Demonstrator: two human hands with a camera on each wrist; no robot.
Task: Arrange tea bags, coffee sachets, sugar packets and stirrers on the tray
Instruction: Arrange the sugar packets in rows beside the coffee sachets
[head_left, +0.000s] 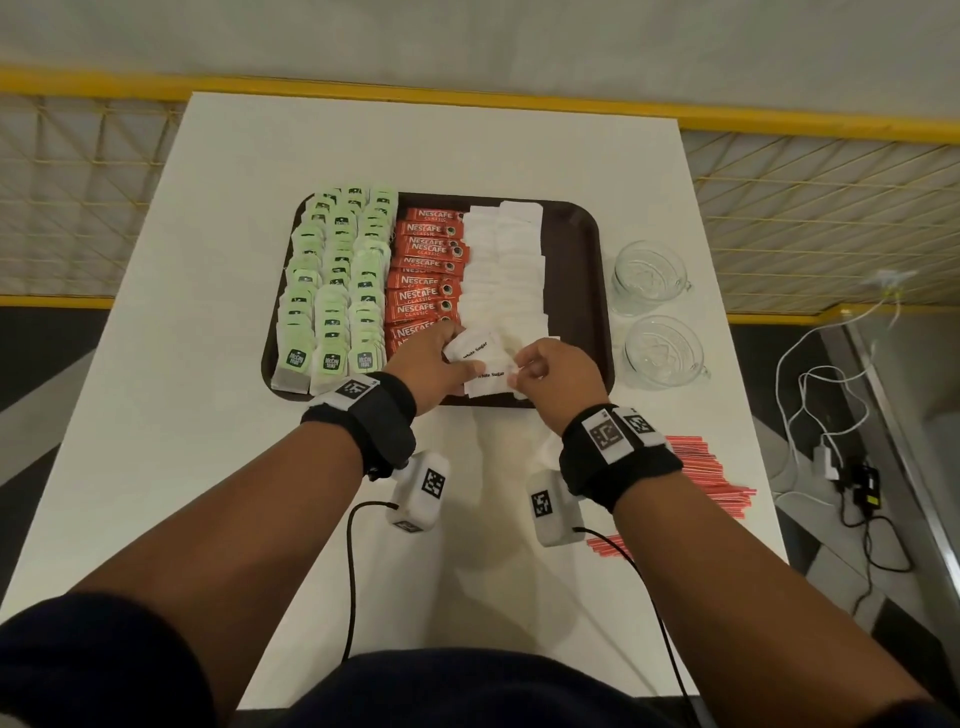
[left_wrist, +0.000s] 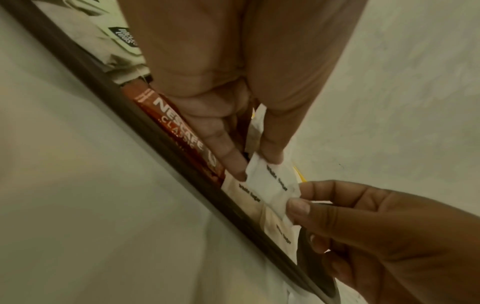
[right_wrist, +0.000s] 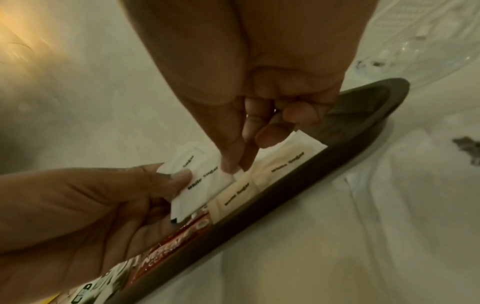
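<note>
A brown tray (head_left: 576, 270) holds rows of green tea bags (head_left: 337, 270), red coffee sachets (head_left: 426, 270) and white sugar packets (head_left: 506, 270). Over its near edge my left hand (head_left: 447, 353) pinches a small stack of sugar packets (head_left: 475, 345) between thumb and fingers. My right hand (head_left: 524, 364) pinches the right corner of the front packet (left_wrist: 272, 181) in that stack. In the right wrist view this held packet (right_wrist: 202, 185) hangs just above more sugar packets (right_wrist: 285, 160) lying by the tray's rim (right_wrist: 285, 197). Red stirrers (head_left: 711, 478) lie on the table at the near right.
Two glass cups (head_left: 649, 275) (head_left: 665, 351) stand right of the tray. The tray sits on a white table (head_left: 208, 415) with yellow railing behind. Cables and a charger (head_left: 852, 478) lie on the floor at the right. The tray's right strip is bare.
</note>
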